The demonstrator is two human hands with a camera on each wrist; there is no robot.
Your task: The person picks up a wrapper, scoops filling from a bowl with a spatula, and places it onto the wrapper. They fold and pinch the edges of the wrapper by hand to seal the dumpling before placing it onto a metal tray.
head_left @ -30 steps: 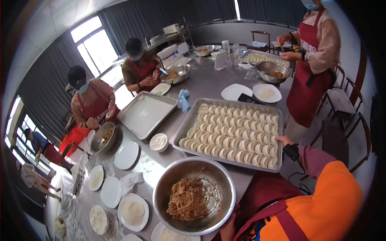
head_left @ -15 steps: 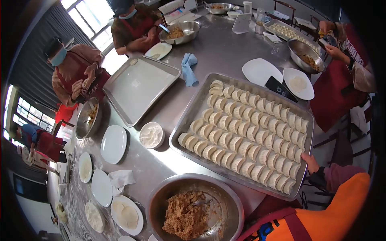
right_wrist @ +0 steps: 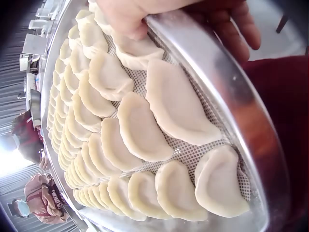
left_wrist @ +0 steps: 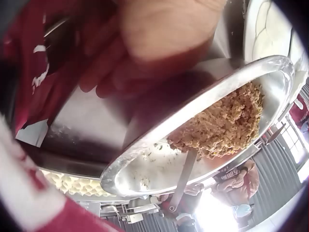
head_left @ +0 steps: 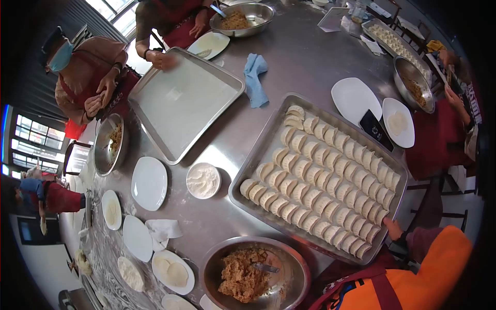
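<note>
My right hand (head_left: pixel 393 229) grips the near right edge of a metal tray (head_left: pixel 266 147) filled with rows of raw dumplings (head_left: pixel 315 175). In the right wrist view, the thumb lies inside the rim beside a dumpling (right_wrist: pixel 176 104), and the other fingers hang outside it. A steel bowl (head_left: pixel 297 276) of brown filling (head_left: pixel 240 276) stands left of the tray, a metal utensil handle (left_wrist: pixel 183 181) leaning out of it. In the left wrist view my left hand (left_wrist: pixel 166 34) hangs loosely beside the bowl near my red apron, nothing visible in it. The head view does not show this hand.
A second tray (head_left: pixel 181 106) stands across the table, with a person's hand (head_left: pixel 164 61) at its far corner. Between lie a bowl of white flour (head_left: pixel 203 181) and a blue cloth (head_left: pixel 254 80). Plates (head_left: pixel 150 183) line the left; a phone (head_left: pixel 375 130) lies behind the dumpling tray.
The head view has tilted down and turned, bringing the table closer. My right hand keeps its hold on the tray edge. Across the table, a person's hand has reached to the second tray's corner.
</note>
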